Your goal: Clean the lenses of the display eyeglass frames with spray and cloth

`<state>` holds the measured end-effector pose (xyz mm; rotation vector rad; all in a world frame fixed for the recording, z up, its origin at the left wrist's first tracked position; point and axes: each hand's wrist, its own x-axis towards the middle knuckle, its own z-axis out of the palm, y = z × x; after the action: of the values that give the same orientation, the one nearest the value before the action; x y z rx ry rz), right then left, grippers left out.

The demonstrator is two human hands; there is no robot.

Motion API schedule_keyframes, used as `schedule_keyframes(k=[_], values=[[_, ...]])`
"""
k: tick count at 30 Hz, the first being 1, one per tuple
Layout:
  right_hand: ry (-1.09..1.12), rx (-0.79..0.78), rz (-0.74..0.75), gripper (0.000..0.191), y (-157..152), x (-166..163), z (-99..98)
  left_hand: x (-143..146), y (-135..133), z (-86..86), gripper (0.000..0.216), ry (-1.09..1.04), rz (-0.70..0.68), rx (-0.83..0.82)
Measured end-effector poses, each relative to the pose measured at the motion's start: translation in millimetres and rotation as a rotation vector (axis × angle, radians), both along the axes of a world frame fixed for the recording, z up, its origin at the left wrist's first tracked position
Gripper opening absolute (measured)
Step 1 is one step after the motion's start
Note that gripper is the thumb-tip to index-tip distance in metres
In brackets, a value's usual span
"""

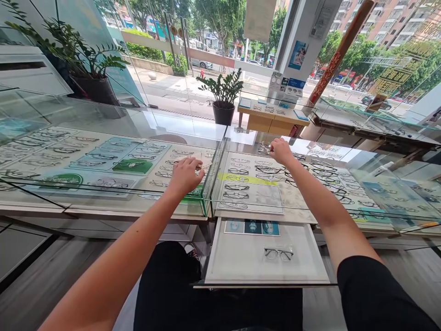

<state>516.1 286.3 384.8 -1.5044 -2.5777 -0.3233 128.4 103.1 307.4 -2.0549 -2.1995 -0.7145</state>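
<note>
I reach both arms into a glass display counter (213, 138) filled with several rows of eyeglass frames. My left hand (186, 174) is closed around a thin pair of glasses (201, 166) at the right end of the left case. Farther back in the right case, my right hand (280, 151) pinches another thin pair of glasses (264, 147). Below the counter a white tray (241, 262) is pulled out toward me, and a single pair of dark-rimmed glasses (278, 253) lies on it.
A green sign (132, 166) and a yellow strip (246, 179) lie among the frames. Potted plants (223, 96) stand behind the counter by the shop window. A small yellow table (274, 117) with more glasses stands beyond. My dark-clothed lap (179, 285) is below.
</note>
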Motion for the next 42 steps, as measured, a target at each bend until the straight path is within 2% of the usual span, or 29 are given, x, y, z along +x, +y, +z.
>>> schedule_keyframes(k=[10,18,21,24,26,27,28,30,32,33,35,37,38,40,42], values=[[-0.056,-0.149,0.035,0.013,-9,5,-14.1,-3,3,-3.0,0.051,0.008,-0.001,-0.007],[-0.031,-0.229,0.007,0.008,-16,8,-11.2,-1,1,0.2,0.050,0.013,0.002,-0.005],[0.023,-0.222,0.004,0.008,-23,5,-0.9,-1,0,1.0,0.050,0.023,0.007,-0.008],[0.117,-0.157,0.022,0.014,-48,-3,23.5,0,-1,2.1,0.050,0.029,0.016,-0.018],[0.207,-0.123,0.069,0.017,-82,-10,39.5,1,-2,2.5,0.050,0.036,0.014,-0.019],[0.312,-0.171,0.153,0.016,-106,-13,43.3,1,-3,2.4,0.050,0.040,0.014,-0.016],[0.370,-0.294,0.240,0.013,-132,-16,42.4,2,-4,2.3,0.050,0.046,0.013,-0.013],[0.285,-0.620,0.412,0.014,-190,-20,23.3,2,-6,1.9,0.050,0.057,0.011,-0.004],[0.062,-0.820,0.514,0.015,-241,-21,-17.4,1,-7,1.7,0.050,0.071,0.006,0.002],[-0.019,-0.850,0.536,0.013,-258,-20,-42.5,1,-8,1.8,0.050,0.078,0.003,0.002],[-0.073,-0.763,0.484,0.015,-271,-16,-92.2,0,-8,2.5,0.050,0.090,0.000,-0.006],[-0.053,-0.626,0.346,0.017,-252,-11,-129.2,-2,-8,3.4,0.051,0.099,0.002,-0.017],[-0.044,-0.577,0.286,0.019,-232,-7,-140.7,-2,-8,3.7,0.051,0.104,0.005,-0.022],[-0.028,-0.464,0.145,0.024,-183,1,-150.9,-4,-9,3.7,0.052,0.109,0.010,-0.024],[-0.027,-0.360,0.037,0.029,-133,9,-149.8,-6,-10,2.7,0.054,0.103,0.009,-0.016]])
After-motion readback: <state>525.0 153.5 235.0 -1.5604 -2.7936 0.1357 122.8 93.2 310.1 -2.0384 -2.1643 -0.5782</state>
